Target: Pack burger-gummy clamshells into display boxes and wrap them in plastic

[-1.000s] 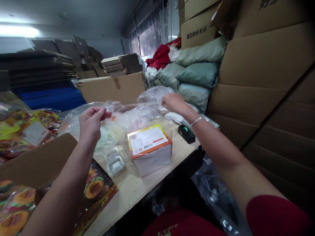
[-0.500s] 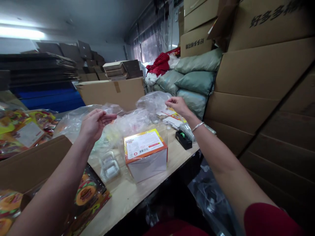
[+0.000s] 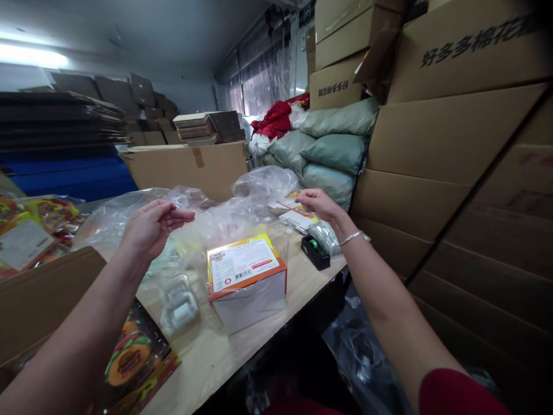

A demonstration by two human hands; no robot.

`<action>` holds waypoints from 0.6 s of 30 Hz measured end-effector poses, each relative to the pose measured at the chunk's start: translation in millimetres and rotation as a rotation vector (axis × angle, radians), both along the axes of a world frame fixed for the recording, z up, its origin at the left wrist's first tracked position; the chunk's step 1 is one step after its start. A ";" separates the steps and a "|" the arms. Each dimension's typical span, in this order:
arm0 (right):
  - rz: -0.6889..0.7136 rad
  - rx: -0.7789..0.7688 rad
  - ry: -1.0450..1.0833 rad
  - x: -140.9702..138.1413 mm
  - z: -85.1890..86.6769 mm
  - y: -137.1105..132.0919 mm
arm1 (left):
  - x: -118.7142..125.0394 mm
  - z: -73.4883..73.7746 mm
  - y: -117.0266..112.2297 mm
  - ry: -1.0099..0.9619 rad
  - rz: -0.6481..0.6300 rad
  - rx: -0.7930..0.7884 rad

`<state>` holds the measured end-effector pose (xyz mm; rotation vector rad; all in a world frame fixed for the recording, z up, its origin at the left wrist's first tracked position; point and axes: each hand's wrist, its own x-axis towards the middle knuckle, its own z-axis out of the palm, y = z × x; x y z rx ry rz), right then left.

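A small orange, yellow and white carton (image 3: 248, 282) with a barcode label on top stands on the table, clear film showing around it. My left hand (image 3: 151, 227) is raised to the left of the carton, fingers curled together in a pinch. Beyond the carton's right side, my right hand (image 3: 319, 203) hovers in a similar pinch, a silver bracelet (image 3: 355, 237) on the wrist. Whatever the fingertips hold, if anything, is too thin or transparent to make out. Below my right hand sits a black tape dispenser (image 3: 315, 252) with a green core.
Clear plastic packs (image 3: 179, 308) lie left of the carton, crumpled plastic bags (image 3: 233, 219) behind it. An open cardboard box (image 3: 47, 305) and burger-printed packs (image 3: 129, 363) occupy the near left. Flat white cards (image 3: 298, 219) lie at right. Stacked cartons (image 3: 432, 132) wall the right side.
My hands have moved slightly apart, the left one a little to the left, and both keep their pinch. The view has shifted a little, and the carton stays on the table.
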<state>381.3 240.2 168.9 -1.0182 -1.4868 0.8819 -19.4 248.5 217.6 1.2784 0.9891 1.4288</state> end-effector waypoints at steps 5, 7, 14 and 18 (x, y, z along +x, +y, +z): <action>-0.067 0.081 0.046 -4.7 -7.3 -20.1 | -4.2 -4.9 -14.1 0.011 -0.039 0.056; -0.131 0.129 0.017 -7.2 -11.4 -29.9 | -6.7 -8.4 -21.9 0.019 -0.046 0.078; -0.236 0.117 0.129 -6.7 -21.4 -44.2 | -5.0 -13.9 -29.4 0.037 -0.100 0.119; -0.318 0.090 0.507 27.8 -44.4 -42.5 | 3.2 -11.0 -26.2 0.032 -0.071 0.112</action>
